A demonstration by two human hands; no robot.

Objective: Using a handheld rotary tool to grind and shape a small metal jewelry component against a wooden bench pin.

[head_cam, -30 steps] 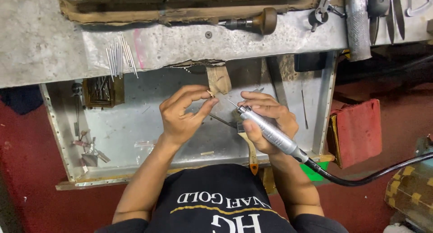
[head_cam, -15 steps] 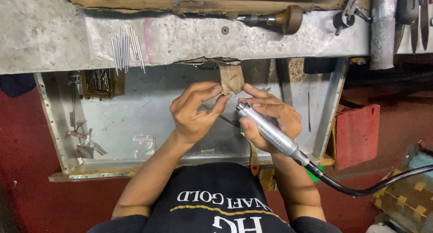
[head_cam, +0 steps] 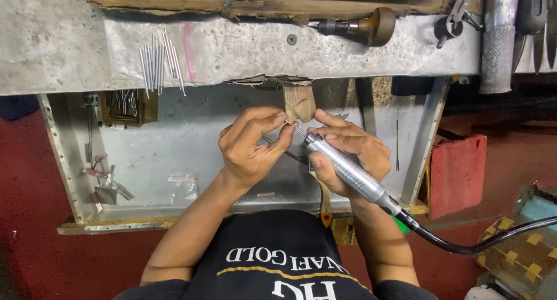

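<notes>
My left hand [head_cam: 250, 144] pinches a very small workpiece [head_cam: 288, 123] between thumb and forefinger, right against the wooden bench peg [head_cam: 299, 101]. My right hand [head_cam: 347, 152] grips a silver rotary handpiece [head_cam: 343, 168] like a pen. Its thin bit points up and left at the pinched piece. A black flexible cable [head_cam: 464, 246] runs from the handpiece off to the right. What the small piece is cannot be made out.
A metal catch tray [head_cam: 145, 161] lies under my hands, with small burs and bits at its left side [head_cam: 104, 181]. Thin steel rods [head_cam: 159, 62] lie on the worn bench top. A wooden-handled tool [head_cam: 362, 26] and pliers [head_cam: 455, 15] rest further back. A red box [head_cam: 458, 172] stands at right.
Both hands have stayed together at the bench peg, with the bit held at the small piece. The view has shifted slightly, so the bench sits lower in the picture.
</notes>
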